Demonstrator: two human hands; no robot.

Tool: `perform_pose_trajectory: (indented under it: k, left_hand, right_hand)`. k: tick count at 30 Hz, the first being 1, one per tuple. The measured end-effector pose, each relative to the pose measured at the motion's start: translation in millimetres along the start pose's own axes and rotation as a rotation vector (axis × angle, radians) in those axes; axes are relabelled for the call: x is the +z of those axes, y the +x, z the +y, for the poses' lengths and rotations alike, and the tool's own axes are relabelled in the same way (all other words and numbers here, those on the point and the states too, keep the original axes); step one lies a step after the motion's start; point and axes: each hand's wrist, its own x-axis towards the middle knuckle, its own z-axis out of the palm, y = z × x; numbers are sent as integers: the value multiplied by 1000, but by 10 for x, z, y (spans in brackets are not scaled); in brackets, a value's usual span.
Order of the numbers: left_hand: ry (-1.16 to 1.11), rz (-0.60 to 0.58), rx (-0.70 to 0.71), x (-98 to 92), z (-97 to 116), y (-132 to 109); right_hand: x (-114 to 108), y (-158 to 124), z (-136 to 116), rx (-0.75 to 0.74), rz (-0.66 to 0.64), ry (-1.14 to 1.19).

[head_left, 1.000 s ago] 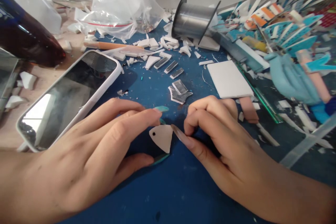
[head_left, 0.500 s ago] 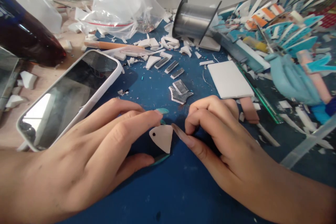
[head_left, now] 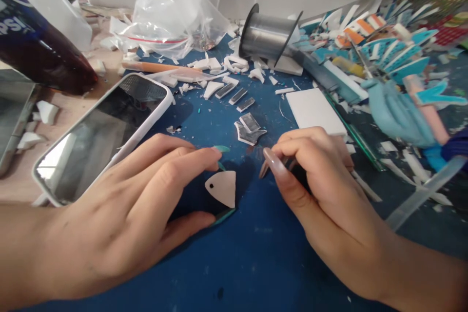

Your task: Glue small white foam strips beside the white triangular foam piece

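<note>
A small white fish-head-shaped piece (head_left: 222, 188) with a black dot lies on the blue mat. My left hand (head_left: 146, 204) arches around it, its long teal nails at the piece's upper and lower edges, steadying it between thumb and fingers. To the right, apart from the piece, is my right hand (head_left: 318, 190), thumb and fingers curled in a pinch with long brownish nails. Whatever may be between those fingertips is too small or hidden to make out. Just beyond the hands lie grey-faced white-edged offcuts (head_left: 249, 129).
A phone (head_left: 106, 136) and a tilted cola bottle (head_left: 44, 44) are at left. Behind stand a clear plastic bag (head_left: 175, 14) and a spool of clear line (head_left: 268, 34). A white slab (head_left: 314, 109), a green rod (head_left: 360, 141) and blue fan-shaped pieces (head_left: 398, 53) crowd the right.
My right hand has drawn back from the white piece's upper right corner, where its thumb was, and its thumb has lifted. My left hand stays around the piece. The view has shifted slightly.
</note>
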Motion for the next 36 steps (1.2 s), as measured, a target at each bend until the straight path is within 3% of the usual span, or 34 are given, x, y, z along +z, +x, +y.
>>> perform_pose_trajectory:
  k: [9,17,36]
  left_hand:
    - [41,28,59,-4,7,39]
    - [59,31,139,-36,32,95]
    - [35,21,174,-46,51,136]
  right_hand:
    - [17,-9,9,17,62,-93]
    - [31,-56,-4,-152,15,-214]
    - [63,-10,13,-81,-7,-242]
